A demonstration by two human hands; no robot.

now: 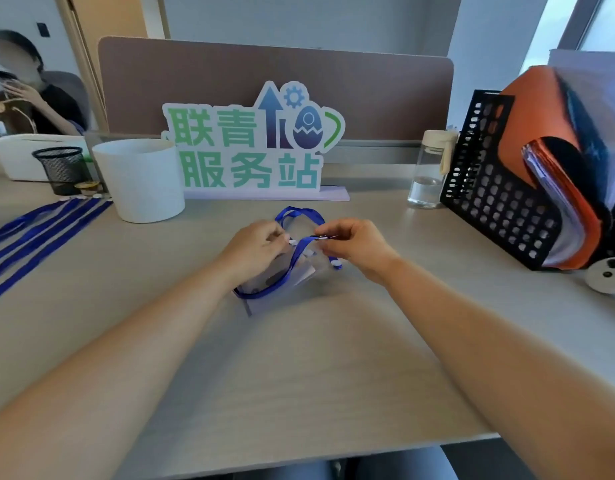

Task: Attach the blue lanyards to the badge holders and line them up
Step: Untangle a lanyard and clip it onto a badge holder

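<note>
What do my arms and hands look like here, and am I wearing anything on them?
The left hand and right hand are bare, with no gloves. The left forearm and right forearm are uncovered right to the picture's edge, so no sleeve shows. No watch, bracelet or band is visible at either wrist. Whether a ring is worn is too small to tell.

The pale worktop (299,358) carries blue lanyards (39,230) laid side by side at its left. Behind them stand a black mesh pen cup (61,169) and a white tub (143,181). Along the back are a standing sign (254,147), a clear water bottle (429,171) and a black file rack (496,188). A clear badge holder (281,282) with a looped lanyard (299,214) rests mid-worktop.
</note>
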